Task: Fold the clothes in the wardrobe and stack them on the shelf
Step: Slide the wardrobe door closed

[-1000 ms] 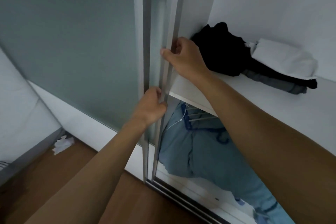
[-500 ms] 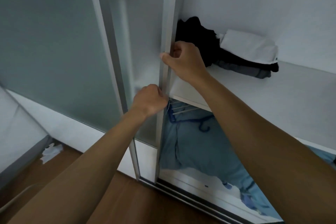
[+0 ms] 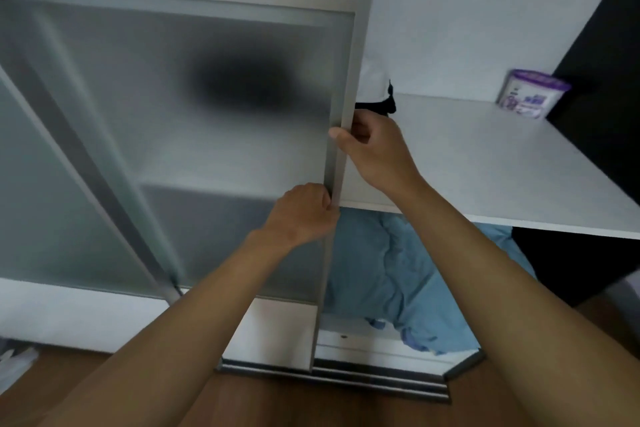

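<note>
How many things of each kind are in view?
Hands: 2 (left hand, right hand)
Frosted sliding doors: 2
Shelf: 1
Purple-lidded tub: 1
Black-and-white clothes pile: 1
Blue fabric heap: 1
Total: 8

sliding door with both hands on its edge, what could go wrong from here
1. The right hand and left hand both grip the sliding door by its frame; fingers wrapped round that edge could get pinched against the shelf front.
2. The stacked clothes sit right at the door edge, mostly behind the frosted panel, and might snag or be dragged.
3. The blue garment lies close to the bottom track and may catch.
</note>
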`<state>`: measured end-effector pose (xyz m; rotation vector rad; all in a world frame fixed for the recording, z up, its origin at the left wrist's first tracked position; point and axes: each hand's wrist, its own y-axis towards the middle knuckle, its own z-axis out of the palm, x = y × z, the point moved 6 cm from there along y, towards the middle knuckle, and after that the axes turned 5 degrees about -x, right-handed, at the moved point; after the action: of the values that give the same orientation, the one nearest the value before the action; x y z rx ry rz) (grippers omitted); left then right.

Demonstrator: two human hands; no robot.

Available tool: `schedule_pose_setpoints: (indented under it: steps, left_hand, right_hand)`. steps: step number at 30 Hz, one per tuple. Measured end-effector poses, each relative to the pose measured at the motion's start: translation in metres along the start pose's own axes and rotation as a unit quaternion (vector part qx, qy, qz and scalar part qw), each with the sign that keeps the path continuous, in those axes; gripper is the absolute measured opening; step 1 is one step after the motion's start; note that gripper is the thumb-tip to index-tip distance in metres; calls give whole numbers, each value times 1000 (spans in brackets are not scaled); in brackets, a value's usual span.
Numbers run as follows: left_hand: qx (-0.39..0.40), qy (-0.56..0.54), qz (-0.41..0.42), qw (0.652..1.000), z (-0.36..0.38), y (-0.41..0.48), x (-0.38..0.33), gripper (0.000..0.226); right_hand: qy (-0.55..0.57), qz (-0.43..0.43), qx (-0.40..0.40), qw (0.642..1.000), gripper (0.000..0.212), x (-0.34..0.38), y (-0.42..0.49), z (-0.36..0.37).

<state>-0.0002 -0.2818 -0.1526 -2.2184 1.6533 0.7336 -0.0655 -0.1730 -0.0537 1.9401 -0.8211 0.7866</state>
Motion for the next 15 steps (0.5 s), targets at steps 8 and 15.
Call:
schedule_pose_setpoints:
  steps: [8, 15]
  left_hand:
    - [0, 9, 232, 973, 46, -18, -102, 40]
    - [-104, 111, 476, 866, 32, -32, -193, 32]
  right_hand:
    - [-65, 71, -78, 992, 16, -55, -32, -122]
    - [-136, 158, -149, 967, 39, -96, -57, -220]
